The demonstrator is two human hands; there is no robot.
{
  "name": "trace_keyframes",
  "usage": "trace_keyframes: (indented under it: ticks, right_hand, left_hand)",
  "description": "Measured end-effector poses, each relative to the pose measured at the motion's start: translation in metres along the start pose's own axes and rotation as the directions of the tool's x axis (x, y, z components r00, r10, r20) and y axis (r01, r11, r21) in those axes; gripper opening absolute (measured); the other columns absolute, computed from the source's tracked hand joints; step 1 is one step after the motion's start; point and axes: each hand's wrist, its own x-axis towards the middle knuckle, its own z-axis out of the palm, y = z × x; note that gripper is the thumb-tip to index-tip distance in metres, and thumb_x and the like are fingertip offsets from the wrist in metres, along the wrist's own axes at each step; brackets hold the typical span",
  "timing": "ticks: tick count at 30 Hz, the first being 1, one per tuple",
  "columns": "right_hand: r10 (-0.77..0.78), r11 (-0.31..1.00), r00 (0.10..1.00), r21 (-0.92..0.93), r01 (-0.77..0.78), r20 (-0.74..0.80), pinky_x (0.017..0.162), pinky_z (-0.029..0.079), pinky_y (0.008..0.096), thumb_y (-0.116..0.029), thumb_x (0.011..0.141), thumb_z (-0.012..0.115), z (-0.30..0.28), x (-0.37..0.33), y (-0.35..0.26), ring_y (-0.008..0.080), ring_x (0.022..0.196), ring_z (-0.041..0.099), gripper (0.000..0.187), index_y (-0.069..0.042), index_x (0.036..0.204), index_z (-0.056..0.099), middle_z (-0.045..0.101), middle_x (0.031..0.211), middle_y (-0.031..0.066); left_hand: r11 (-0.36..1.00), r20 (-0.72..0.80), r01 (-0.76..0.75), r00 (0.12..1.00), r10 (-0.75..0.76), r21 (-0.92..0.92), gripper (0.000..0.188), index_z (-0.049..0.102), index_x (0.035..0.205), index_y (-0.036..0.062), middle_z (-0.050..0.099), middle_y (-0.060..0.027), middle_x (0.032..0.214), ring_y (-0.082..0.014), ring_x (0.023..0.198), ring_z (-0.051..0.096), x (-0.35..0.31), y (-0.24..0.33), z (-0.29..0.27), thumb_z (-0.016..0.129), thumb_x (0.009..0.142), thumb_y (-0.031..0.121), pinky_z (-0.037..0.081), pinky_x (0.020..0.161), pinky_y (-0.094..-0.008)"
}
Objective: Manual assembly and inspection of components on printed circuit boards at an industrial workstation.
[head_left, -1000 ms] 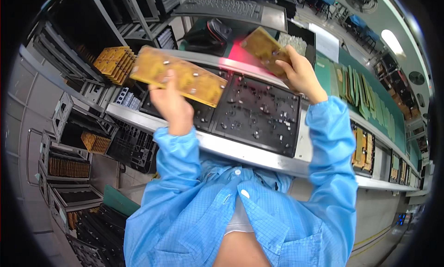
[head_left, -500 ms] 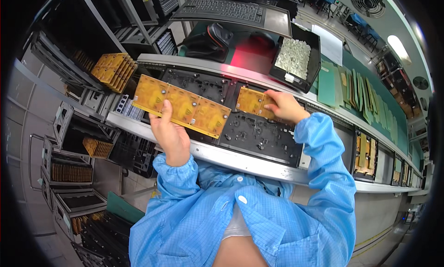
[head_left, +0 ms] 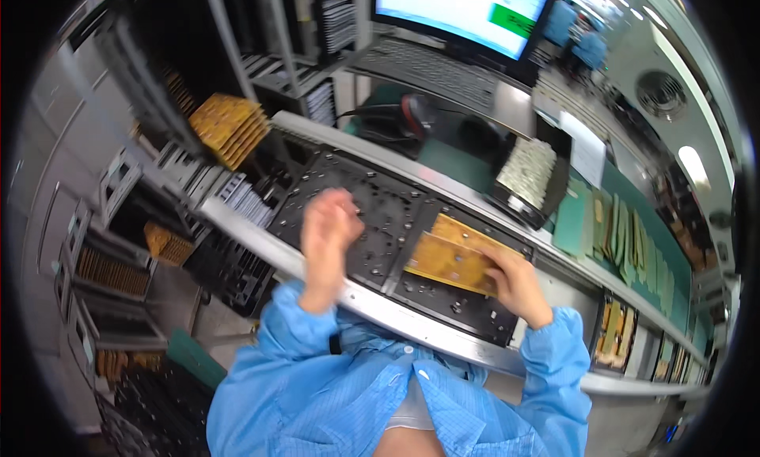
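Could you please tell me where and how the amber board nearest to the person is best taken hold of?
Probably pinch the nearer amber board by the two long edges at its left end, coming from the left. The board is long, flat and thin; that end looks uncovered, while the right grip is at the other end.

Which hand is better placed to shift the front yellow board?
Likely the right hand: it touches the front yellow board near its right end. The left hand, blurred, is apart from it, over the left black tray.
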Motion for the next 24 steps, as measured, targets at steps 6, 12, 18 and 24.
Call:
trace_keyframes:
  ticks: [6,12,18,24]
  right_hand:
    - [0.013,0.992,0.997,-0.123,-0.022,-0.074,0.088,0.049,0.0428,0.006,0.08,0.056,0.019,-0.053,0.035,0.0447,0.102,0.06,0.051,-0.004,0.13,0.056,0.063,0.109,0.0258]
    - [0.082,0.833,0.988,-0.535,-0.142,-0.134,0.107,0.032,0.05,0.0,0.084,0.059,0.02,-0.059,0.008,0.0413,0.128,0.04,0.056,-0.006,0.139,0.05,0.045,0.135,0.0212]
    - [-0.057,0.966,0.985,-0.259,0.013,-0.164,0.106,0.035,0.0465,0.002,0.084,0.059,-0.017,-0.022,-0.018,0.0389,0.123,0.043,0.046,-0.002,0.13,0.054,0.049,0.131,0.0199]
    - [0.1,0.799,0.993,0.59,-0.115,0.059,0.102,0.045,0.0349,-0.014,0.098,0.058,0.014,0.06,-0.025,0.0219,0.121,0.055,0.045,0.0,0.138,0.047,0.056,0.133,0.0142]
  left_hand:
    - [0.882,-0.443,-0.241,0.792,0.419,0.405,0.027,0.058,0.109,-0.0011,0.064,-0.0097,0.09,-0.0176,0.079,0.06,0.19,0.01,-0.146,0.061,0.095,0.022,0.049,0.071,-0.0319]
    - [0.808,-0.653,0.263,0.734,0.187,0.527,0.042,0.067,0.087,-0.0092,0.07,-0.0247,0.094,-0.0415,0.085,0.067,0.251,0.022,-0.143,0.067,0.088,0.033,0.05,0.076,-0.0464]
    - [0.9,-0.815,0.353,0.579,0.005,0.257,0.044,0.062,0.109,-0.013,0.064,-0.0261,0.119,-0.0372,0.107,0.063,0.252,0.033,-0.125,0.073,0.085,0.021,0.049,0.088,-0.0442]
    - [0.946,-0.332,0.321,0.899,-0.285,0.056,0.024,0.052,0.075,0.0113,0.04,0.0052,0.062,-0.0076,0.048,0.031,0.15,0.005,-0.086,0.067,0.092,0.02,0.021,0.042,-0.0259]
